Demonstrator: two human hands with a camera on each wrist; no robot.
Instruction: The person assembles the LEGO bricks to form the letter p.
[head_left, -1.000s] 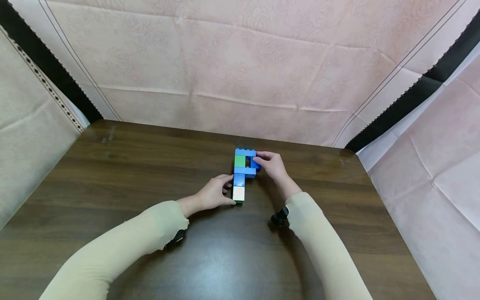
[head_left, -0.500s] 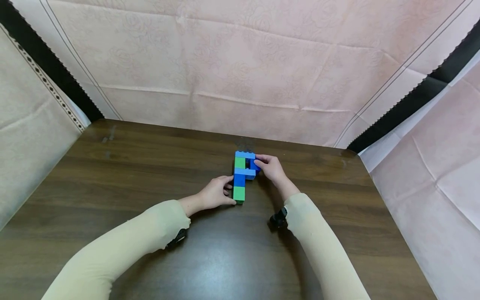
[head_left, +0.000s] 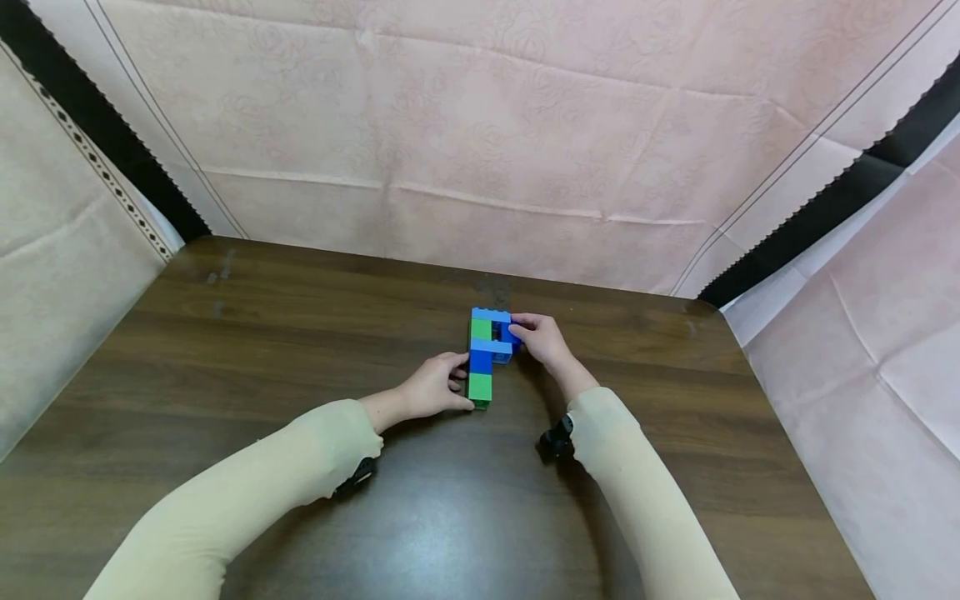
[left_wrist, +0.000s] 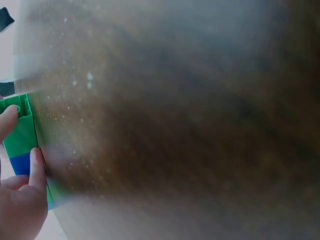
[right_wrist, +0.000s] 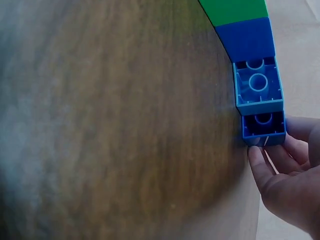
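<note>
A P-shaped build of toy building blocks (head_left: pixel 480 362) lies on the brown table (head_left: pixel 300 325): a green block (head_left: pixel 480 387) at the near end, a blue one above it, two light blue bars and another green block between those. My left hand (head_left: pixel 433 386) grips the near end, its thumb at the green block's hollow underside (left_wrist: pixel 17 120) and its fingers along the left side. At the far right of the build, my right hand (head_left: pixel 546 340) pinches a dark blue block (right_wrist: pixel 263 131) that joins the bars. Hollow undersides with round tubes show in the right wrist view.
Pale pink patterned cloth (head_left: pixel 480 133) hangs behind the table's far edge, with more cloth at the left and right. Dark strips (head_left: pixel 810 217) run down the corners. A black device (head_left: pixel 557 437) is worn at the right wrist.
The build's far end has shifted slightly towards me, with the right hand moving along. Its near block looked white with glare a second ago and now looks green. Both hands keep hold.
</note>
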